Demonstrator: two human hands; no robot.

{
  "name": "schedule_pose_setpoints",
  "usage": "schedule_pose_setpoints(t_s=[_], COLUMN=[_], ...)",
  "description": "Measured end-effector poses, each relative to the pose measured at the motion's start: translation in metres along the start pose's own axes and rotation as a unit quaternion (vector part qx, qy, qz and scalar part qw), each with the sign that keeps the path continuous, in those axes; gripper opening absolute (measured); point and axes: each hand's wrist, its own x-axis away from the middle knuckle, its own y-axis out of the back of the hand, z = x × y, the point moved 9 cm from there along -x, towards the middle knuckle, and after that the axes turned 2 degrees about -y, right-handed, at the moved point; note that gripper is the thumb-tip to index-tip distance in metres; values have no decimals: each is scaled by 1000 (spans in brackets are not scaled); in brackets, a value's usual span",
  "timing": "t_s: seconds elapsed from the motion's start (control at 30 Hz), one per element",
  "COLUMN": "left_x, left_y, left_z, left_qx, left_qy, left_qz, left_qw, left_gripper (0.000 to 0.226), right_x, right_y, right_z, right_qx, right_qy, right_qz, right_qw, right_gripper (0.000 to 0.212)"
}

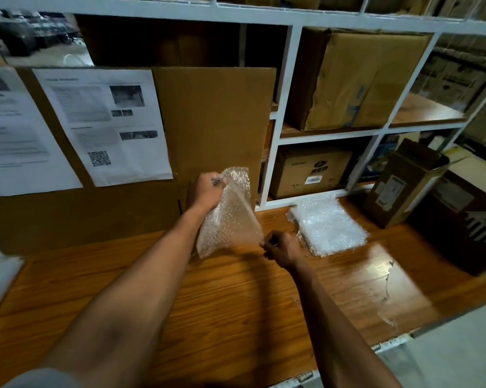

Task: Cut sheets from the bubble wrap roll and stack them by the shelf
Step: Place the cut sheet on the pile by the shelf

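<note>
A cut sheet of bubble wrap (230,217) hangs in the air above the wooden table (222,298). My left hand (205,191) grips its top corner, raised in front of the cardboard panel. My right hand (279,247) pinches its lower right corner, just above the table. To the right, a stack of bubble wrap sheets (327,226) lies flat on the table, against the foot of the white shelf (275,141). No roll and no cutting tool can be made out.
A tall cardboard panel (216,121) with printed papers (104,124) stands behind the table. Cardboard boxes (356,79) fill the shelf. An open box (401,186) and a dark box (465,219) stand at the right. A plastic scrap (387,284) lies near the table's right edge.
</note>
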Motion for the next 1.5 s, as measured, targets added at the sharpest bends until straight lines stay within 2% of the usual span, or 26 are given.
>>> schedule_pose_setpoints(t_s=[0.07,0.13,0.2,0.3,0.37,0.4,0.5,0.57,0.73,0.8,0.9,1.07,1.23,1.33,1.43,1.5], left_x=[-2,-3,-1,9,20,26,38,38,30,30,30,30,31,32,36,41], left_y=[7,4,-6,-22,-34,-40,-59,-61,-70,-77,-89,-106,-129,-145,-165,-183], left_z=[1,2,4,2,-5,-9,-14,-16,-12,-13,-17,-14,-16,-16,-24,-27], left_qx=[-4,4,15,17,-5,-15,-36,-45,-23,-32,-36,-70,-25,88,211,254], left_qy=[3,5,5,-6,-25,-33,-50,-51,-26,-33,-44,-49,-28,43,88,114], left_qz=[-16,8,53,134,208,248,339,340,318,326,347,381,395,375,333,311], left_qw=[1000,1000,998,991,978,968,939,938,947,944,936,921,918,922,915,909], left_gripper=[15,11,10,12,23,25,15,14,16,20,11,13,15,44,37,44], right_x=[-1,-3,-3,-5,-10,-13,-21,-20,-20,-24,-29,-29,-34,-40,-49,-54], right_y=[1,-8,-16,-6,1,4,5,9,23,28,46,81,124,151,179,199], right_z=[-12,-24,-29,-15,5,16,48,63,76,70,49,19,-12,-29,-47,-59], right_qx=[28,49,0,-89,-109,-123,-181,-201,-244,-231,-262,-237,-206,-194,-184,-173], right_qy=[0,-16,-49,-55,-33,-16,36,62,67,60,35,12,6,-4,-18,-22], right_qz=[8,64,105,55,31,33,73,83,59,29,-29,-72,-113,-132,-141,-138], right_qw=[1000,997,993,993,993,992,980,974,966,971,964,969,972,972,973,975], right_gripper=[11,12,40,99,118,120,98,82,58,42,19,11,14,12,11,12])
